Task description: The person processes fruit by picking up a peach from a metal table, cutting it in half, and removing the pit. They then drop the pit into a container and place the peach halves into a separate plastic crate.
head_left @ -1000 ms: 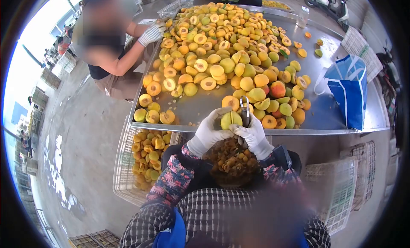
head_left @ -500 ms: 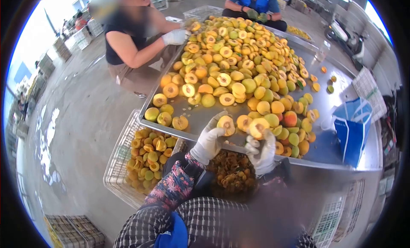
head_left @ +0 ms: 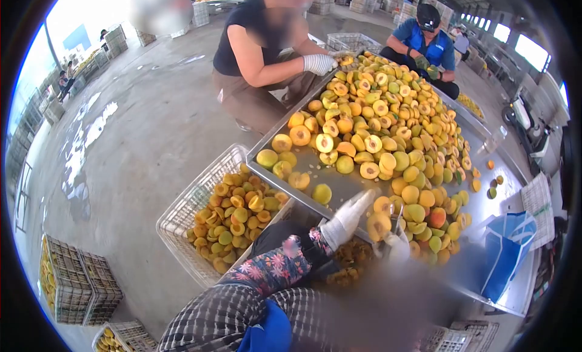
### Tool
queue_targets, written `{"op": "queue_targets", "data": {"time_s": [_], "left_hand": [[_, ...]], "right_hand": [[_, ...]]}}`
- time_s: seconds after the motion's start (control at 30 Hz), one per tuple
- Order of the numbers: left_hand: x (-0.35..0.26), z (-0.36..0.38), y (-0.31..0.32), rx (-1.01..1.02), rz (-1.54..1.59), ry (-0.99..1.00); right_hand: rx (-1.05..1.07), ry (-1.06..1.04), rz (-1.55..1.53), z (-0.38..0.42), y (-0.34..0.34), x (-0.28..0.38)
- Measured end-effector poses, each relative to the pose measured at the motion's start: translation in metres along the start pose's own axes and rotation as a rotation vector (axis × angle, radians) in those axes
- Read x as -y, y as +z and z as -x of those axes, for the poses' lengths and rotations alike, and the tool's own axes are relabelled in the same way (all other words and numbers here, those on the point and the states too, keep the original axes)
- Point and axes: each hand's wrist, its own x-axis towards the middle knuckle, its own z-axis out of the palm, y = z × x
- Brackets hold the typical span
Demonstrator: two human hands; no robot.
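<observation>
My left hand (head_left: 350,218), in a white glove, reaches over the near edge of the metal tray (head_left: 303,194) with fingers stretched out and nothing visible in it. A whole-looking yellow peach (head_left: 322,194) lies on the tray to its left. My right hand (head_left: 398,248), also gloved and partly blurred, is closed around a cut peach half (head_left: 379,226) beside the heap. A thin pale strip stands out by its fingers; I cannot make out what it is. Many halved peaches (head_left: 388,127) are heaped on the tray. Below my hands, brown scraps (head_left: 351,255) sit in a dark container.
At the tray's left stands a white crate (head_left: 182,212) of peach halves. A blue bag (head_left: 509,246) rests on the tray's right side. Two people, one at the left (head_left: 267,55) and one at the back (head_left: 427,46), handle fruit. More crates (head_left: 82,282) stand lower left.
My left hand has let go of its peach half and now stretches toward the heap. My right hand has lowered slightly, still with a peach half. The view has turned left.
</observation>
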Motion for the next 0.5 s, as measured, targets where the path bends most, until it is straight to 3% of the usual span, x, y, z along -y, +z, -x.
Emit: {"op": "queue_targets", "data": {"time_s": [0.03,0.1,0.13,0.17,0.2,0.23,0.3,0.33,0.43,0.5], "left_hand": [[-0.008,0.010,0.015,0.074,0.372,-0.216],[-0.004,0.010,0.002,0.126,0.087,-0.058],[0.002,0.011,-0.006,0.173,-0.045,-0.001],[0.006,0.010,-0.008,0.230,-0.024,-0.031],[0.011,0.009,-0.011,0.287,-0.005,-0.063],[0.015,0.008,-0.013,0.343,0.012,-0.095],[-0.004,0.010,0.000,0.018,0.414,-0.481],[-0.005,0.009,0.000,0.008,0.466,-0.471],[-0.005,0.006,-0.005,0.003,0.562,-0.405],[0.000,0.003,-0.007,0.039,0.548,-0.354]], "right_hand": [[0.075,0.006,0.050,-0.001,0.002,-0.001],[0.058,-0.034,0.204,-0.005,0.010,-0.003],[0.015,-0.199,0.343,-0.008,0.016,-0.002],[-0.049,-0.519,0.811,-0.022,0.006,-0.007],[-0.110,-0.524,0.938,-0.020,-0.005,-0.010],[-0.147,-0.764,1.189,-0.015,0.004,0.001],[-0.199,-0.612,0.975,-0.001,0.014,0.008],[-0.245,-0.664,1.088,0.001,0.010,0.008],[-0.087,-0.543,0.985,0.018,0.009,0.007],[-0.064,-0.548,1.197,0.025,0.017,0.005]]}}
